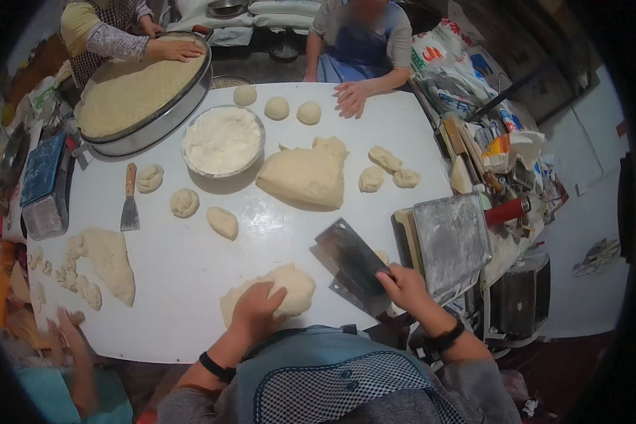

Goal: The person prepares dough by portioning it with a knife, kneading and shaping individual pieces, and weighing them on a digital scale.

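Observation:
My left hand (258,312) lies on a slab of dough (294,289) at the near edge of the white table, fingers spread over it. In my right hand (405,289) is a wide metal cleaver (352,257), held tilted above the table. A small piece of dough (381,256) shows partly behind the blade. Ahead lie a large dough mass (307,175), a metal bowl of flour (223,140) and, to its lower left, several dough lumps (184,203). A scraper with a wooden handle (130,199) rests farther left. Three dough pieces (371,179) are at the right.
A flour-dusted scale (450,238) stands on the right, another scale (45,185) on the left. Co-workers' hands (351,98) are at the far edge, over a big round pan (191,103) and at lower left, near cut dough (108,262). Cluttered shelving (461,153) borders the right side.

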### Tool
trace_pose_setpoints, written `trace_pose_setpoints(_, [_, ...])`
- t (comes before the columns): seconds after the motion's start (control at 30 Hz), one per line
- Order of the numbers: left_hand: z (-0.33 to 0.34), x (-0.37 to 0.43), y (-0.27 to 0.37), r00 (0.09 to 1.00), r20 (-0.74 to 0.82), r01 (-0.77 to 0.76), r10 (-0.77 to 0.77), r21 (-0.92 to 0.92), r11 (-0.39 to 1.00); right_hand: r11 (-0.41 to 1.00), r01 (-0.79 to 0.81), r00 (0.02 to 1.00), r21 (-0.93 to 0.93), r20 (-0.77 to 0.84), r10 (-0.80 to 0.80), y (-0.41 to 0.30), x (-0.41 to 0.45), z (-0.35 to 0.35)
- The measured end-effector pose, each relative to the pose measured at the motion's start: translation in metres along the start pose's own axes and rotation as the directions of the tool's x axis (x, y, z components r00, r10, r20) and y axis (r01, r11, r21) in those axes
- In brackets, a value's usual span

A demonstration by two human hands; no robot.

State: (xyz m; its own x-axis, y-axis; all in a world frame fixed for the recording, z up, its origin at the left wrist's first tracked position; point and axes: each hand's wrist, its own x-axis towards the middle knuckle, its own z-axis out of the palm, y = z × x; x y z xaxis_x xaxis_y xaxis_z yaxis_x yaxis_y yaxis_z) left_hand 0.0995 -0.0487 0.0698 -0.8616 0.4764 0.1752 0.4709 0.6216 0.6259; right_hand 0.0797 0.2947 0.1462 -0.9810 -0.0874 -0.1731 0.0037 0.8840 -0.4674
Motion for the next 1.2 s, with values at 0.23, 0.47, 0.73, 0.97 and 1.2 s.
trace_pose_setpoints(0.23, [-0.018,-0.020,0.032,0.995,0.005,0.098,-0.101,0.197,0.976,0.969,0.245,0.970,0.021,0.001,-0.245,-0.018,0.095,0.056])
trace_pose_setpoints(0.47, [-0.021,-0.102,0.015,0.911,-0.225,0.384,-0.344,0.163,0.909,0.769,0.401,0.867,-0.498,-0.064,-0.494,-0.013,0.147,0.030])
trace_pose_setpoints(0.73, [-0.023,-0.105,0.012,0.903,-0.213,0.405,-0.373,0.134,0.904,0.839,0.361,0.884,-0.407,-0.136,-0.447,0.002,0.128,0.024])
trace_pose_setpoints(0.97, [-0.013,-0.025,-0.003,0.927,-0.057,0.376,-0.371,0.110,0.920,0.814,0.533,0.823,-0.230,-0.083,-0.562,-0.028,0.054,0.031])
trace_pose_setpoints(1.2, [-0.010,-0.012,0.005,0.930,0.095,0.355,-0.356,0.023,0.935,0.870,0.432,0.887,-0.238,-0.062,-0.457,-0.018,0.028,0.061])
